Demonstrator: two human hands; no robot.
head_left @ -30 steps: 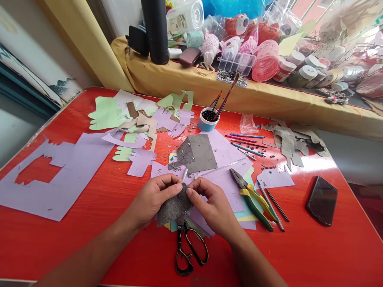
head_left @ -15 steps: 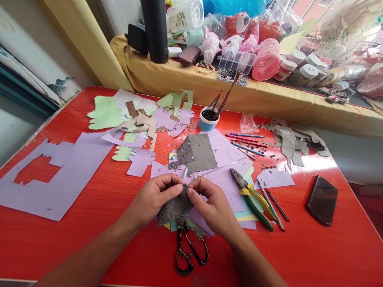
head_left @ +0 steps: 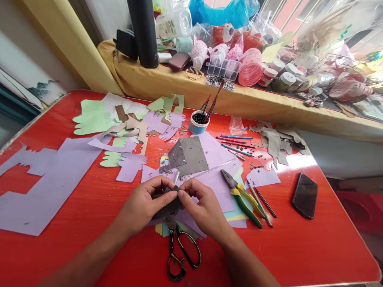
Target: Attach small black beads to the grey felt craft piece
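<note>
A small dark grey piece of soft sheet material (head_left: 168, 210) is pinched between my two hands over the pile of paper. My left hand (head_left: 149, 201) grips its upper edge between thumb and forefinger and covers part of it. At the same edge, my right hand (head_left: 201, 201) pinches with thumb and fingertips close beside the left thumb. Black-handled scissors (head_left: 183, 255) lie just below, their blades partly hidden under the piece. Right behind my fingertips is a thin white stick-like tip (head_left: 176, 177). Beyond it lies a larger grey sheet (head_left: 194, 155) with a rough, crumbly patch.
Green-and-yellow pliers (head_left: 242, 197) and a phone (head_left: 304, 195) lie to the right. A tub (head_left: 199, 123) of black beads holds brushes. Cut purple paper (head_left: 68, 163) spreads left; grey scraps (head_left: 273, 141) lie far right. Bottles and jars crowd the cloth-covered ledge (head_left: 167, 95).
The grey piece has tilted, so less of its broad face shows. Both hands still pinch its upper edge. The whole scene has shifted left as the head camera turned.
</note>
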